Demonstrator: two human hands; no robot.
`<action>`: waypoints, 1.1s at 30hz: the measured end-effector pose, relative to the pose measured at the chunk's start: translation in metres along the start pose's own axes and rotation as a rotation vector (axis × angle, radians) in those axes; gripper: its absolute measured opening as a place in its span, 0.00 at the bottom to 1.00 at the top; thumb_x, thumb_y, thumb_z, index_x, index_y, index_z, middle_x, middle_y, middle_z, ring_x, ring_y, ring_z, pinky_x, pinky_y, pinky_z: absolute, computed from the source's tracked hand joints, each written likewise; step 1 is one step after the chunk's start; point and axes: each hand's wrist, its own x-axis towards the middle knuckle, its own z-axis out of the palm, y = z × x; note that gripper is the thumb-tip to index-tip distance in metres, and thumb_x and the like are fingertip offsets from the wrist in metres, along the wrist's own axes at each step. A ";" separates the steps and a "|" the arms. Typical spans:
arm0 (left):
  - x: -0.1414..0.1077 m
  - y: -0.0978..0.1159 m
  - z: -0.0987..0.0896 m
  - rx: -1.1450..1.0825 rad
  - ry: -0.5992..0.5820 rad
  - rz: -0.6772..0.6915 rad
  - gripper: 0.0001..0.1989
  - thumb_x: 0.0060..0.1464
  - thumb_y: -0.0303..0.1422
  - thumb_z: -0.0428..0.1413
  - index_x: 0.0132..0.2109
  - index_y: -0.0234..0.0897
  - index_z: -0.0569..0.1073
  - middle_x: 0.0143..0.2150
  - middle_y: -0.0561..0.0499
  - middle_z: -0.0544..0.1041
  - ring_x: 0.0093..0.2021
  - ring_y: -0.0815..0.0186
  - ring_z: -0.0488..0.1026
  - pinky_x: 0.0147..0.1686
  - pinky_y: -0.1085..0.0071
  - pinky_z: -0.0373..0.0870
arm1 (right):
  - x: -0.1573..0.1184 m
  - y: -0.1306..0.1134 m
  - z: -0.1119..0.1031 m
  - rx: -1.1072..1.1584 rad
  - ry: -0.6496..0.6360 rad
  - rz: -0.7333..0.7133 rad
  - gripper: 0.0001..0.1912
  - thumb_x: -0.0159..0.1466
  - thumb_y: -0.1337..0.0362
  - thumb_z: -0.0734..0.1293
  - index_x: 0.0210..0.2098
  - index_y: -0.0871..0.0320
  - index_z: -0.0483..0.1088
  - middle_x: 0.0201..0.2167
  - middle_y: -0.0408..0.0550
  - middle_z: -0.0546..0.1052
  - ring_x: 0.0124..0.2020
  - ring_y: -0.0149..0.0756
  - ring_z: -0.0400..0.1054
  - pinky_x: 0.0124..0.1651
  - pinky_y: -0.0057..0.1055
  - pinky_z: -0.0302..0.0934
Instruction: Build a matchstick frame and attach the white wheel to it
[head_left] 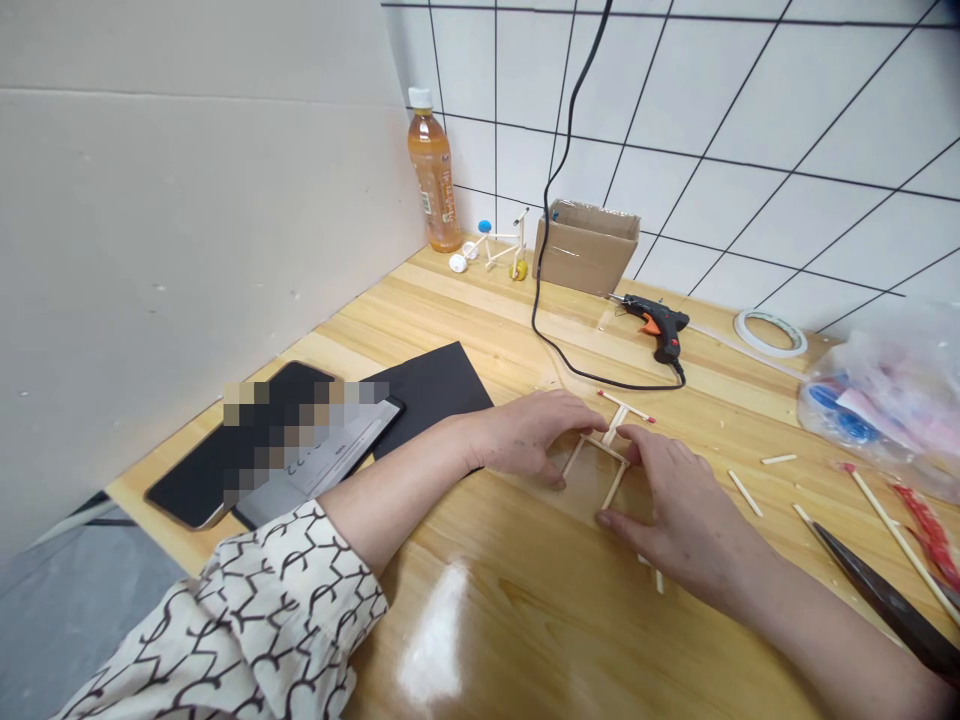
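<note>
Stick frame on table, near side of glue gun. Left hand, right hand curled around it; grasping or merely touching, cannot tell. Probably light, stiff, fragile; best held by side sticks.

glossy wooden tabletop, matt wooden stick frame, smooth plastic bottle, cardboard box
</note>
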 end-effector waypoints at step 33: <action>-0.005 0.002 0.000 -0.134 0.154 -0.045 0.26 0.42 0.23 0.60 0.51 0.36 0.67 0.53 0.43 0.69 0.54 0.60 0.65 0.53 0.61 0.61 | -0.001 0.006 -0.010 0.084 0.077 0.054 0.29 0.57 0.51 0.64 0.53 0.57 0.56 0.44 0.56 0.71 0.46 0.48 0.66 0.46 0.45 0.61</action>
